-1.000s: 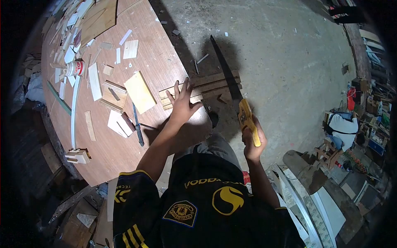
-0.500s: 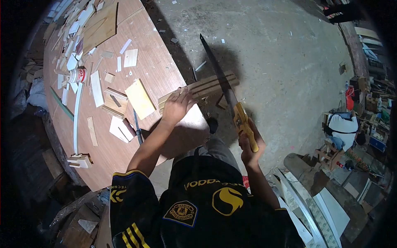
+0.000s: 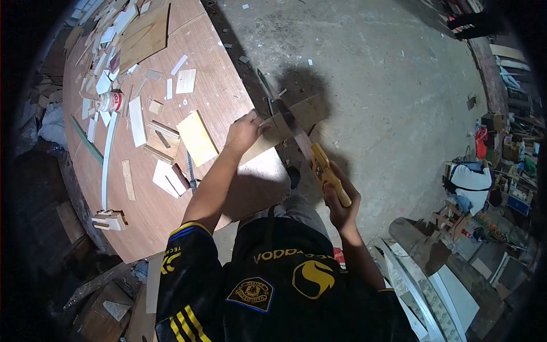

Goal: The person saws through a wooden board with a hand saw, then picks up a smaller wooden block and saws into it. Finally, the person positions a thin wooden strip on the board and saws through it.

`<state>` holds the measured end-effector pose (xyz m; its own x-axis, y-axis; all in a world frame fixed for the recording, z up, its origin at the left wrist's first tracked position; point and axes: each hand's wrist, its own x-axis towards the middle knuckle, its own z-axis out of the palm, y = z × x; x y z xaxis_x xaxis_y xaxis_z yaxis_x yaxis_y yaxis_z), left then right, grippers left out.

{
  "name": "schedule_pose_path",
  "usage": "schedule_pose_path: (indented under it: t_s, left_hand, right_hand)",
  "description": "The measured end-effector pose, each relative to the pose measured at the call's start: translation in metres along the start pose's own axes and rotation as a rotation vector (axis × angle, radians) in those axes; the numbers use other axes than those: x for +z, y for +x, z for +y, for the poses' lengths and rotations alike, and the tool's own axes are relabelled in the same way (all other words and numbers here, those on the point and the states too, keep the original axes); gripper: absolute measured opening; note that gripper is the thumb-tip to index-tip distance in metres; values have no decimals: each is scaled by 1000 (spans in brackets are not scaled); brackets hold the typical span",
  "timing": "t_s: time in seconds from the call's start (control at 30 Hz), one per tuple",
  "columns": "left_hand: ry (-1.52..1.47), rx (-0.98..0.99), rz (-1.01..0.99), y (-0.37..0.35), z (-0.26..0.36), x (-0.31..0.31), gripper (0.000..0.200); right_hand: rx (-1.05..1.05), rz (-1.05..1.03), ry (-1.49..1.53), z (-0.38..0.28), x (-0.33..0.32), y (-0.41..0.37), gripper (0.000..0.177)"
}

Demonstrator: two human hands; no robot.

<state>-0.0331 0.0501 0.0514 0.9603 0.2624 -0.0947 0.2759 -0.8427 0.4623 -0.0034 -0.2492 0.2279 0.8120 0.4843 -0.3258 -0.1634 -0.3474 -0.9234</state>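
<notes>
My left hand (image 3: 244,134) grips a long wooden piece (image 3: 309,113) near the table's right edge, its fingers wrapped over the wood. The piece's far part sticks out past the edge, over the floor. In my right hand (image 3: 342,199) is the yellow handle of a hand saw (image 3: 293,124). The saw's dark blade points up and to the left and crosses over the piece; whether its teeth touch the wood is unclear. A light wooden block (image 3: 196,138) lies on the table (image 3: 154,214), left of my left hand.
A small saw with a blue blade (image 3: 191,171), a grooved wooden piece (image 3: 162,139), a labelled jar (image 3: 111,102) and many offcuts lie on the table. Grey floor (image 3: 393,114) stretches to the right. White panels (image 3: 456,290) lean at the lower right.
The wooden piece has turned so that a broad face shows instead of its grooved side. My right hand and the saw have shifted slightly left, and the blade tip is lower.
</notes>
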Motion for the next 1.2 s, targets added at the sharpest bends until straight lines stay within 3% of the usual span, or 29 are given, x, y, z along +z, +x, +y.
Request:
schedule_pose_path:
  t_s: [0.07, 0.3, 0.4, 0.47, 0.5, 0.57, 0.7, 0.8, 1.0, 1.07, 1.2]
  left_hand:
    - [24, 74, 202, 3, -1, 9, 32]
    - [-67, 28, 236, -3, -9, 25, 31]
    - [-146, -15, 209, -4, -15, 25, 43]
    - [-97, 3, 41, -5, -2, -3, 69]
    - [-99, 1, 43, -3, 1, -10, 69]
    - [-18, 127, -2, -1, 3, -19, 82]
    - [88, 191, -37, 0, -10, 4, 80]
    - [132, 219, 69, -4, -14, 14, 78]
    - [156, 3, -41, -16, 10, 12, 71]
    - [226, -34, 274, -29, 17, 33, 58]
    - [111, -50, 281, -35, 14, 40, 54]
  right_hand:
    - [31, -3, -6, 0, 4, 0, 46]
    - [41, 27, -143, 19, 11, -1, 45]
    - [174, -13, -142, 7, 9, -2, 45]
    - [167, -14, -150, 12, 9, -4, 44]
    - [161, -17, -158, 13, 10, -4, 44]
    - [159, -21, -173, 13, 11, -3, 44]
    - [80, 9, -200, 17, 15, -3, 44]
    - [68, -15, -170, 17, 14, -4, 44]
    - [163, -76, -189, -20, 26, 0, 46]
    - [89, -75, -216, -22, 31, 2, 48]
    - [-1, -152, -231, -52, 33, 15, 51]
